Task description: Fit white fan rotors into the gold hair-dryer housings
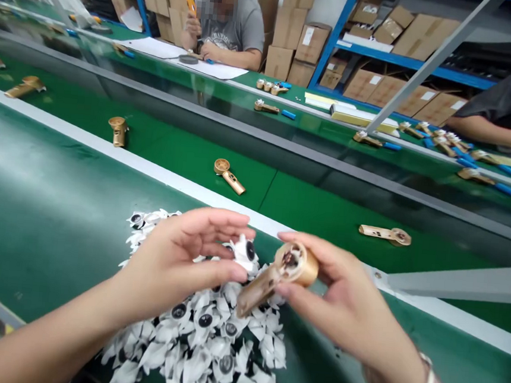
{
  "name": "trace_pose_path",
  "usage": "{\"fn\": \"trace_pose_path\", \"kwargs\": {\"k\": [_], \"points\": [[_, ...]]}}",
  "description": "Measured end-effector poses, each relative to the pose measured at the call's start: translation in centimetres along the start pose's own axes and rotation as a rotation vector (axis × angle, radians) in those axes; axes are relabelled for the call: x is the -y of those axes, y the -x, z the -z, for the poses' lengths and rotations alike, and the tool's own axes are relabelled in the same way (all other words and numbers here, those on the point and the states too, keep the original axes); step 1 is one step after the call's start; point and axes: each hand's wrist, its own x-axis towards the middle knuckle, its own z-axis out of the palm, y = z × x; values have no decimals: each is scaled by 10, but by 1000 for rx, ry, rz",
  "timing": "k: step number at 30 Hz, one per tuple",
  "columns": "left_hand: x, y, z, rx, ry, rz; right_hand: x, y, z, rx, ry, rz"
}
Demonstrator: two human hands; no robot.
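Between the thumb and fingers of my left hand is a small white fan blade with a dark round hub. My right hand grips a gold handheld fan housing by its round head, the open side of which shows a motor with coppery windings. The housing's handle slants down to the left. Blade and housing are close together but apart. Below both hands lies a heap of white fan blades, several with black hubs showing; my left hand and forearm hide part of it.
Beyond a white rail, gold fan housings lie spaced along the green belt. A grey metal brace juts in at right. Across the line sits a person holding an orange tool; another person's arm is at far right.
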Motion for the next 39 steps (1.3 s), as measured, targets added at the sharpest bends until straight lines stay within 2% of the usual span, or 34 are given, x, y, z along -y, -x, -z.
{"fn": "trace_pose_path", "kwargs": {"k": [5,7,10,15,19,22,27,34,39], "points": [[-3,7,-9,215,-475,-304,10,25,-13,73,-53,91],[-5,9,-9,236,-625,-336,10,28,-14,83,-69,105],[-8,10,-10,232,-716,-378,9,32,-13,95,-68,123],[-8,11,-13,225,-734,-388,3,37,-13,113,-42,77],[-9,10,-15,201,-664,-416,0,40,-14,147,-105,22],[-11,9,-16,186,-601,-404,0,43,-14,162,-163,-15],[-12,11,-16,197,-623,-367,0,47,-13,175,-152,-72],[-8,12,-15,196,-610,-377,-2,48,-13,154,-63,-47],[-2,11,-13,193,-614,-437,-1,46,-14,133,57,-3]]}}
